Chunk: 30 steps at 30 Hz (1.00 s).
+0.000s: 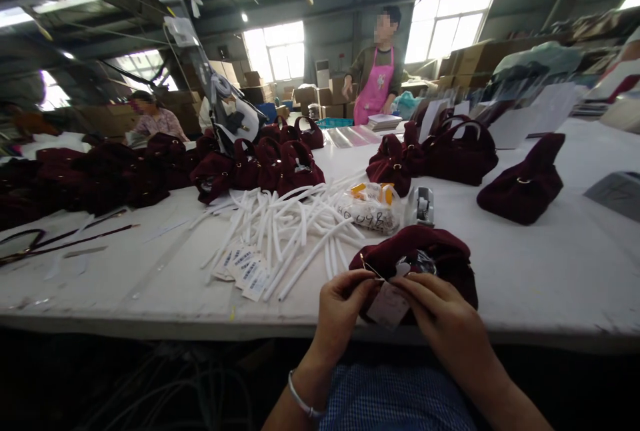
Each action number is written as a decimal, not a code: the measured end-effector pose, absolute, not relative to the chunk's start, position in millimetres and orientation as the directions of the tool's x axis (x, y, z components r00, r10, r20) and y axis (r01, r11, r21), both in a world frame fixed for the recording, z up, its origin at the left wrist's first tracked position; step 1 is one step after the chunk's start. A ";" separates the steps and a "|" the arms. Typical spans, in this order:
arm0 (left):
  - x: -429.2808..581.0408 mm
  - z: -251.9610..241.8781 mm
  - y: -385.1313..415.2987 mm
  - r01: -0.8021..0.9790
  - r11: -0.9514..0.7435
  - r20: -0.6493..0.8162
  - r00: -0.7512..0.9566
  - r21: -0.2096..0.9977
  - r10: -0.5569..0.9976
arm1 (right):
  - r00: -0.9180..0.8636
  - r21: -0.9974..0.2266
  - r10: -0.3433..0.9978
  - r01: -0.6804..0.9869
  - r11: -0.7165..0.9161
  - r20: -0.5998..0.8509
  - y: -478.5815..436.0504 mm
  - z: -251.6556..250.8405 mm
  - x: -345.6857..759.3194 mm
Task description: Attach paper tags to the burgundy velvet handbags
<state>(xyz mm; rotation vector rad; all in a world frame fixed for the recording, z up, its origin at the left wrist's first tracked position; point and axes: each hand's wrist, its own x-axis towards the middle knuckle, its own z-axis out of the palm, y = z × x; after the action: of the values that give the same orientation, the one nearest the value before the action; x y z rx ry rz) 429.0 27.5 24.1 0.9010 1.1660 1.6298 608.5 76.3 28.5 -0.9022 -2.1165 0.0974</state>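
A dark red fabric bag lies at the table's front edge, close before me. A pale tag hangs at its near side. My left hand pinches a thin cord at the bag's left part, thumb and forefinger pressed together. My right hand has its fingers closed at the top of the tag, almost touching the left fingertips. Clear plastic shows in the bag's opening. The fingers hide where cord and tag meet.
White tubes and barcode tags lie left of the bag. Behind it are a plastic packet and a tape dispenser. More dark red bags stand farther back. A person in a pink apron stands across the table.
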 end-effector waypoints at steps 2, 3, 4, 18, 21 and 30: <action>430.4 24.5 26.7 -0.174 -0.135 0.077 -0.306 0.975 0.949 | -0.317 -0.501 0.716 0.542 0.675 0.622 73.4 31.2 603.1; 431.3 24.9 26.4 -0.144 -0.136 0.088 -0.300 0.980 0.950 | -0.280 -0.570 0.756 0.518 0.638 0.592 71.9 33.0 600.0; 432.3 25.4 26.2 -0.124 -0.138 0.096 -0.297 0.983 0.950 | -0.257 -0.628 0.791 0.493 0.602 0.556 70.5 34.9 597.0; 443.7 23.1 28.7 -0.235 -0.165 0.085 -0.315 0.958 0.945 | -0.106 -0.833 0.944 0.447 0.325 0.311 71.6 40.9 590.4; 444.8 23.1 30.7 -0.309 -0.163 0.052 -0.339 0.937 0.939 | -0.108 -0.861 0.961 0.427 0.276 0.254 71.9 40.6 590.7; 447.5 23.6 31.9 -0.383 -0.181 0.023 -0.382 0.906 0.924 | -0.152 -0.862 0.950 0.401 0.311 0.272 67.3 42.0 585.5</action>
<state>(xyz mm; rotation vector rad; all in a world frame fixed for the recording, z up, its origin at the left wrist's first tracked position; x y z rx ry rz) 447.5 31.9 23.6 0.7532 1.0838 1.7318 585.5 67.3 42.0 -1.2273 -1.7172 0.8024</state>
